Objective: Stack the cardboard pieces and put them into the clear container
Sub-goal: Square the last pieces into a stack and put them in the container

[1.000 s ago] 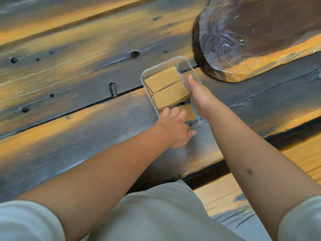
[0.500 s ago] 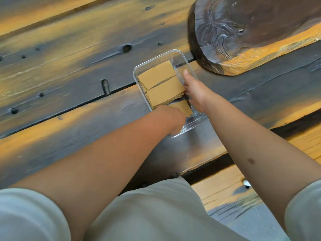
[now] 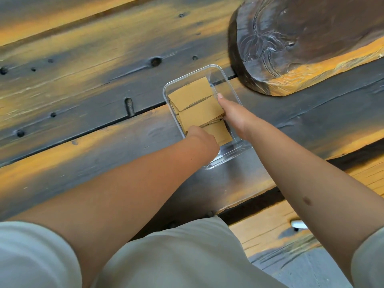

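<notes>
A clear container [image 3: 228, 79] sits on the dark wooden tabletop, holding several tan cardboard pieces [image 3: 199, 113] in a fanned, uneven stack. My left hand [image 3: 202, 140] reaches over the container's near-left side, and its fingers dip down at the stack's near edge, hidden behind the back of the hand. My right hand [image 3: 234, 115] comes in over the right rim. Its thumb points straight ahead along the stack's right edge and its fingertips touch the side of the stack. No loose cardboard lies outside the container.
A thick carved dark wood slab [image 3: 301, 42] lies just beyond the container at the back right. The table's front edge [image 3: 249, 196] runs below the container, with a lighter wooden floor [image 3: 270, 231] underneath. My lap in pale cloth fills the bottom.
My left hand moved from the container's near rim forward into it, onto the stack's near edge. My right hand shifted left against the stack's right side. The view moved closer.
</notes>
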Demonstrator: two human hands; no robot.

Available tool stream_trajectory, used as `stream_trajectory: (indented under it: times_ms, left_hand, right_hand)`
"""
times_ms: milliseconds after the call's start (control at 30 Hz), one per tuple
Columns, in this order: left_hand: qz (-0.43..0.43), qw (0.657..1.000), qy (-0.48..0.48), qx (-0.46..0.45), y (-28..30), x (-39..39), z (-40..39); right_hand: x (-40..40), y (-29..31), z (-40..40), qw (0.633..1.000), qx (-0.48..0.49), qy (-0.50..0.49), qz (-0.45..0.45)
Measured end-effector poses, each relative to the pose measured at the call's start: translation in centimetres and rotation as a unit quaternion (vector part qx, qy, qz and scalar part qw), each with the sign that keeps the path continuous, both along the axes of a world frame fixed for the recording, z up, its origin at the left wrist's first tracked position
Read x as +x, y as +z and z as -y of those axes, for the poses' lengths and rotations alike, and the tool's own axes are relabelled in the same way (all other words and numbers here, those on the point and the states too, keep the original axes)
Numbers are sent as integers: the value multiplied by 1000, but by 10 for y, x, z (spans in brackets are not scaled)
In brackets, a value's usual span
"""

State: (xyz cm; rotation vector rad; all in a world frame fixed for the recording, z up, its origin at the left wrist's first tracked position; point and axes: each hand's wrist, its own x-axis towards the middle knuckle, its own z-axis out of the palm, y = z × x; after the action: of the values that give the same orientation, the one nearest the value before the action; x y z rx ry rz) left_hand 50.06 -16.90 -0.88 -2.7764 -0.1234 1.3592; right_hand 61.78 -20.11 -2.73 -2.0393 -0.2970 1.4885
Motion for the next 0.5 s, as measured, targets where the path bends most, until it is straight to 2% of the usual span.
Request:
stream_trajectory:
  times_ms: [167, 300, 400, 500]
  left_hand:
    - [30, 998, -9, -45, 6, -5, 3]
    - [135, 987, 22, -84, 15, -19, -6]
    - [232, 963, 65, -123, 14, -39, -6]
    - [274, 949, 51, -146, 4, -64, 0]
  right_hand:
    - [2, 2, -2, 999, -10, 22, 28]
    - [8, 5, -26, 1000, -6, 0, 26]
    - [9, 8, -46, 1000, -8, 3, 23]
    - [7, 9, -59, 998, -34, 14, 51]
